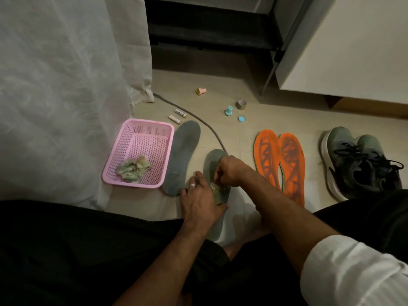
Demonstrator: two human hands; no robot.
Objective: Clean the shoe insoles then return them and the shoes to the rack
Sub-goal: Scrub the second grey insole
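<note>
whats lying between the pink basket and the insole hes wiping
A second grey insole lies flat on the floor between the pink basket and the wiped insole, seen in the head view.

Right hand (229,171) perhaps pinches something blurred.

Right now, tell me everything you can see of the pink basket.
The pink basket is a shallow rectangular tray that looks like plastic, with perforated mesh walls and floor and a smooth rolled rim. It sits upright on the tiled floor, against the white curtain on its left. A grey insole lies along its right side. Inside, near the front corner, lies a crumpled wad of greenish used wipes. Neither hand touches it.
</note>
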